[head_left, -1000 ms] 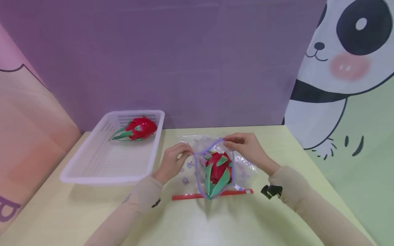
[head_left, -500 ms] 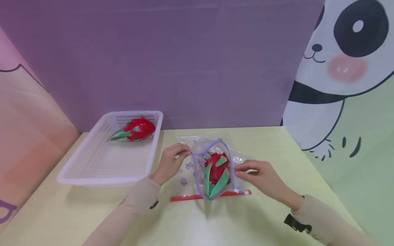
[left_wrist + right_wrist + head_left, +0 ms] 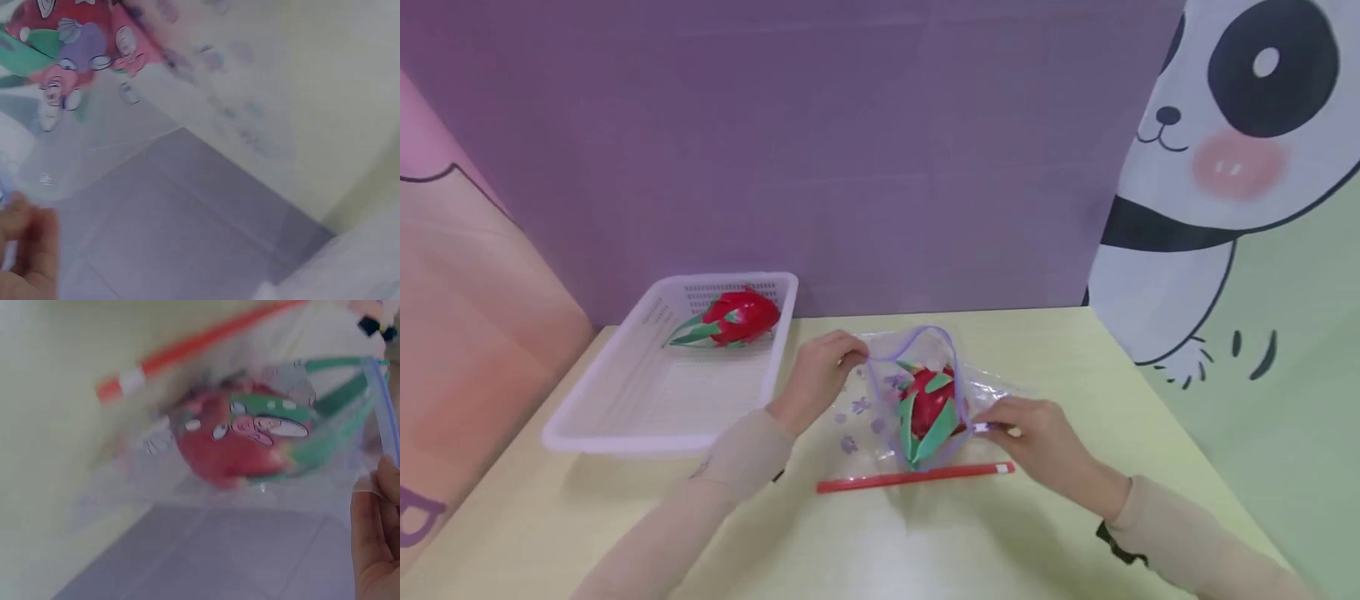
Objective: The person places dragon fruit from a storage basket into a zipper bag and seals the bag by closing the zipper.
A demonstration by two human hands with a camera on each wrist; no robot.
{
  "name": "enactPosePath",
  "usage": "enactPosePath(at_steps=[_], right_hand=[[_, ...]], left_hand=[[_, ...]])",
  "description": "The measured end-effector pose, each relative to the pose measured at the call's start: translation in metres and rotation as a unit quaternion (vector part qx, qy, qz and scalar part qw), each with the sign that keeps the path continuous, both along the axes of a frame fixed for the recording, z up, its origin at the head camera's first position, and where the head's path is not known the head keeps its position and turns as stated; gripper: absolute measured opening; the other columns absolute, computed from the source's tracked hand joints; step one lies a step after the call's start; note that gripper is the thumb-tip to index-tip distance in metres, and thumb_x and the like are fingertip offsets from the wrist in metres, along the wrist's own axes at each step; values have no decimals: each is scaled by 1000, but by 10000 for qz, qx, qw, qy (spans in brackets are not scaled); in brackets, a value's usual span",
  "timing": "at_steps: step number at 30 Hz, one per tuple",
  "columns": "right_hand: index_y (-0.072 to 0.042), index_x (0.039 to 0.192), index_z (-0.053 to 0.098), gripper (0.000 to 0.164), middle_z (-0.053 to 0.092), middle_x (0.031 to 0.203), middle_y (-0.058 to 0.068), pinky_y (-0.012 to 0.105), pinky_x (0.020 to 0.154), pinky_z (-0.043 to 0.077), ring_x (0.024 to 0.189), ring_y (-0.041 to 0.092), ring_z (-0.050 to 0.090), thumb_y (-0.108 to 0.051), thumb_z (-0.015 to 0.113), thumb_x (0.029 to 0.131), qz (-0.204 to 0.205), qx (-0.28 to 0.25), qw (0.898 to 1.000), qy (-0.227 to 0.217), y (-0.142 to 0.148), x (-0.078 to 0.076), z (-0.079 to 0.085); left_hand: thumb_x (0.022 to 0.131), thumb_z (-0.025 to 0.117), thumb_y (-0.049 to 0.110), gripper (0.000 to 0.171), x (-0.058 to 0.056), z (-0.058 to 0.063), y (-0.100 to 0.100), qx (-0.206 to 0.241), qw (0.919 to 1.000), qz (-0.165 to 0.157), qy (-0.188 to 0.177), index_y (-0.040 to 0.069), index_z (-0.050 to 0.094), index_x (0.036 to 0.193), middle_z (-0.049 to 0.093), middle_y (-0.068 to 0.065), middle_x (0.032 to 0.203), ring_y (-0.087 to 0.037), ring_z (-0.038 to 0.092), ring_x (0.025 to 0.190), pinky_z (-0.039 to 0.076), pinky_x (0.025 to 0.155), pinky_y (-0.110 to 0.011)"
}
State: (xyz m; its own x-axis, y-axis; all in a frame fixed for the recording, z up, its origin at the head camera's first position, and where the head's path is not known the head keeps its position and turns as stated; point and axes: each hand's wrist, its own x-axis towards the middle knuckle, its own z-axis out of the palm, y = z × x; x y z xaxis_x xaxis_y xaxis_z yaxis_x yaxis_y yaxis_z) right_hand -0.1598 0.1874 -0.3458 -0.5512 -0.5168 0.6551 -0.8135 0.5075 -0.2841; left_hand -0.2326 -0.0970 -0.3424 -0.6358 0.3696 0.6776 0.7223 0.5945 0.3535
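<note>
A clear zip bag with a purple-edged mouth and cartoon prints holds a red and green dragon fruit, its leaves pointing toward me. At the mouth's left end, my left hand pinches the edge between thumb and fingers. My right hand pinches the other end, beside a small white slider. In the right wrist view, the right-hand fingers grip right by the purple strip. Only part of the left hand shows in the left wrist view.
Beneath the held bag lies another clear bag with a red zip strip. On the left, a white perforated basket contains a second dragon fruit. A purple backdrop rises behind the pale table.
My right hand has left the mouth's far edge, come down along the right side and taken hold near the white slider. The mouth looks narrower, its front edge drawn back from the red strip.
</note>
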Motion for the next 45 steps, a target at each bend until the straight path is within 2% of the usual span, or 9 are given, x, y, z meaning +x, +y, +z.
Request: enactPosePath(at_steps=[4, 8, 11, 16, 22, 27, 32, 39, 45], right_hand=[[-2, 81, 71, 19, 70, 75, 5, 18, 59, 54, 65, 10, 65, 10, 73, 67, -656, -222, 9960, -566, 7, -27, 30], [2, 86, 71, 11, 70, 80, 13, 28, 63, 56, 69, 20, 67, 5, 68, 76, -1246, -275, 9868, -995, 11, -53, 50], [6, 91, 69, 12, 69, 85, 19, 23, 64, 55, 73, 28, 67, 4, 65, 80, -1518, -380, 9801, -1223, 15, -68, 60], [7, 95, 68, 15, 68, 89, 24, 5, 60, 45, 71, 11, 66, 0, 63, 83, -1888, -837, 9668, -1502, 22, -87, 72], [7, 97, 67, 17, 68, 91, 21, 6, 58, 47, 62, -13, 55, -5, 62, 85, -2298, -1520, 9487, -1552, 31, -106, 87], [6, 101, 66, 21, 67, 77, -15, 5, 63, 46, 66, -14, 55, -7, 63, 85, -2675, -2189, 9245, -1605, 43, -115, 100], [0, 101, 66, 19, 58, 68, -31, 6, 67, 47, 69, -10, 58, -11, 61, 87, -2681, -2751, 9029, -1928, 49, -115, 104], [-20, 86, 68, 9, 63, 70, -24, 9, 67, 50, 69, -4, 61, -13, 62, 87, -2041, -3231, 8962, -2255, 49, -99, 100], [-21, 76, 72, 17, 68, 70, -13, 11, 64, 52, 65, -1, 63, -6, 66, 82, -1114, -3919, 8746, -2629, 44, -87, 88]], left_hand=[[83, 64, 6, 10, -17, 28, 15, -274, 9929, 675, -945, 7, 70, 90, 69, -6, 88, -22, 64, 84, 51, 81, -36], [85, 62, 7, 13, -40, 49, 26, -96, 9824, 819, -1677, 8, 71, 94, 70, -7, 92, -22, 64, 87, 50, 83, -36], [85, 62, 7, 13, -54, 59, 30, 132, 9788, 880, -1844, 7, 71, 94, 70, -8, 92, -21, 64, 86, 49, 82, -35], [84, 63, 9, 13, -69, 66, 35, 513, 9768, 1043, -1799, 7, 71, 95, 70, -7, 92, -21, 63, 85, 48, 82, -33], [85, 63, 12, 12, -82, 78, 44, 1027, 9786, 1287, -1234, 8, 70, 93, 66, -7, 89, -21, 59, 83, 46, 79, -32], [85, 62, 10, 10, -89, 93, 47, 1365, 9816, 1171, -635, 5, 69, 90, 62, -10, 85, -21, 57, 81, 45, 76, -31], [84, 62, 4, 9, -83, 102, 38, 1715, 9785, 1016, -533, 2, 68, 90, 63, -12, 88, -21, 58, 83, 47, 77, -29], [85, 59, 1, 12, -50, 108, 9, 1701, 9747, 845, -1177, 3, 67, 95, 61, -10, 90, -19, 56, 85, 49, 76, -27], [85, 58, -1, 14, -23, 109, -13, 1335, 9781, 799, -1380, 1, 67, 96, 62, -11, 92, -20, 57, 88, 51, 79, -31]])
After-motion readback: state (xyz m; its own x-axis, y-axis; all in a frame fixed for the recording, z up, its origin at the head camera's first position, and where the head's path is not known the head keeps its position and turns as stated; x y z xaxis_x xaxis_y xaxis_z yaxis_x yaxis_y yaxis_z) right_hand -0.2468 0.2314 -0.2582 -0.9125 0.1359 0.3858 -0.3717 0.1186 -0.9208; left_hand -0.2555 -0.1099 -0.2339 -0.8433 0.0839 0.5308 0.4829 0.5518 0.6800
